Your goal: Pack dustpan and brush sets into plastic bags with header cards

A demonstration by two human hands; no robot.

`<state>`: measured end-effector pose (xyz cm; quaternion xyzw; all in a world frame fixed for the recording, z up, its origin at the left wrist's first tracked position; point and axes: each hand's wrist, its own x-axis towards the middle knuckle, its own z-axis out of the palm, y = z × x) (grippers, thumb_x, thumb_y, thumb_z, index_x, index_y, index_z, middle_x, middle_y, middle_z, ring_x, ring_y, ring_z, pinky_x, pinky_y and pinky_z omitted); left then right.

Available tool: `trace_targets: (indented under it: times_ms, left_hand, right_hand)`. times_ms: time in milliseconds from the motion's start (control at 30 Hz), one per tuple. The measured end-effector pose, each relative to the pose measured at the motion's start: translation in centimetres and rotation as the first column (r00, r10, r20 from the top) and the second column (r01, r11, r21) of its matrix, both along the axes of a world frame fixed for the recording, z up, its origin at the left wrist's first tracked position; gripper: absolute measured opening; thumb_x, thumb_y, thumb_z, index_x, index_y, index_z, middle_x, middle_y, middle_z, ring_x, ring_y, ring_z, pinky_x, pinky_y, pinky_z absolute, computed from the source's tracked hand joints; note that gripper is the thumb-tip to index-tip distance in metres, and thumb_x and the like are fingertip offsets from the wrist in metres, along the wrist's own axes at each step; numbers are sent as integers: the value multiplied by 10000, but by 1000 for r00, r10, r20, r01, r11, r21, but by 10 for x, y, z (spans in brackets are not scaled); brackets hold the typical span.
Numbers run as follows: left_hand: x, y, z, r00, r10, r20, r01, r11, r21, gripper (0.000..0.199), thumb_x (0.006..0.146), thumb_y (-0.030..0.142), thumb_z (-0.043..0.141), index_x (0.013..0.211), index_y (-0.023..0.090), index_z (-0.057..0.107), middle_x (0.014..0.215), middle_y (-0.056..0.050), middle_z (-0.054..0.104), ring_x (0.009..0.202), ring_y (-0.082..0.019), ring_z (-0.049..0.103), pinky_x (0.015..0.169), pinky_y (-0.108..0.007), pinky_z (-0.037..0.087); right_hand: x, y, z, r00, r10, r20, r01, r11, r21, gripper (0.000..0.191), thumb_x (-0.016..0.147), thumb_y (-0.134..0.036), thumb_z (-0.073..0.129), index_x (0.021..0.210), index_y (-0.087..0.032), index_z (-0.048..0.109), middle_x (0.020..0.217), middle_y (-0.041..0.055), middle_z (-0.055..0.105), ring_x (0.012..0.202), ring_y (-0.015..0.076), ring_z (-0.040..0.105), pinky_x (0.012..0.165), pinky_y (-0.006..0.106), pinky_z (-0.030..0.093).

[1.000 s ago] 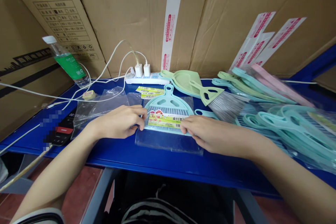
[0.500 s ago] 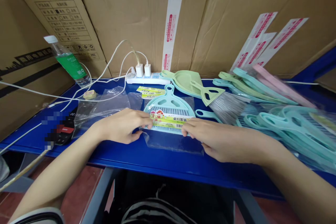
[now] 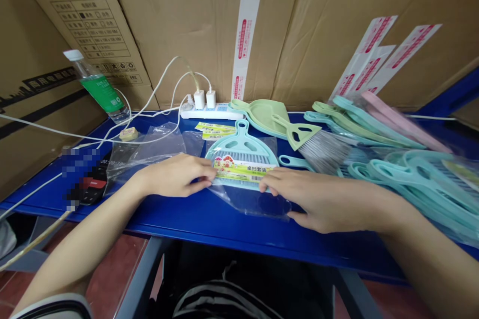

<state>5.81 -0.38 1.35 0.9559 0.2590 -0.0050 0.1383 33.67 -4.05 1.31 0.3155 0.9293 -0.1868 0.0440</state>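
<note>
The left hand point(image 3: 175, 175) and right hand point(image 3: 329, 204) lie half-curled, grip unclear, equally near a teal dustpan point(image 3: 241, 152) between them. Its long axis points away from the person, over a clear plastic bag point(image 3: 254, 201).

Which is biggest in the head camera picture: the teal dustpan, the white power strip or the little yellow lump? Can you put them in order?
1. Teal dustpan
2. White power strip
3. Little yellow lump

The dustpan sits nearer the camera, so its lead may be partly nearness.
</note>
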Motion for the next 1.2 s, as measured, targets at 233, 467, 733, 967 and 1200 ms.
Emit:
trace_targets:
  times_ms: [233, 467, 733, 967, 1200]
  left_hand:
    - [1, 5, 2, 998, 44, 44, -41, 997, -62, 200, 884, 191, 366, 691, 204, 417, 627, 21, 502, 553, -120, 475, 550, -255, 341]
    - [2, -1, -2, 997, 67, 25, -67, 997, 27, 99, 822, 278, 565, 855, 195, 522, 710, 21, 611, 563, -122, 522, 543, -251, 334]
    - [5, 5, -6, 996, 11, 92, -13, 1000, 22, 275, 979, 250, 396, 754, 192, 544, 683, 12, 594, 572, -118, 544, 540, -243, 331]
    - [8, 5, -10, 988, 146, 47, -149, 988, 52, 228, 959, 246, 408, 779, 193, 538, 611, 25, 551, 531, -125, 513, 530, -252, 308]
    - [16, 1, -16, 945, 327, 32, -328, 936, 130, 73, 867, 207, 511, 798, 202, 490, 608, 39, 602, 536, -142, 569, 524, -244, 326]
  right_hand:
    - [-9, 2, 6, 993, -108, 48, 112, 991, -75, 352, 723, -233, 731, 1046, -142, 623, 1068, 121, 659, 1005, 271, 612, 856, 375, 500]
    - [-8, -2, -1, 997, -79, 6, 79, 995, 55, 220, 813, -110, 547, 1014, -159, 621, 1089, 131, 672, 1046, 255, 614, 895, 354, 472]
    - [-25, 6, -1, 952, -299, 68, 292, 952, 94, 195, 910, -276, 554, 730, -200, 561, 746, 33, 665, 682, 194, 586, 614, 304, 365]
    - [-30, 12, -5, 914, -406, 21, 402, 911, 94, 223, 910, -198, 505, 691, -213, 466, 594, -10, 585, 574, 161, 516, 588, 291, 300]
    - [-33, 9, -7, 911, -412, 23, 403, 899, 170, 121, 916, -182, 457, 1020, -170, 518, 578, -17, 541, 606, 204, 515, 586, 297, 290]
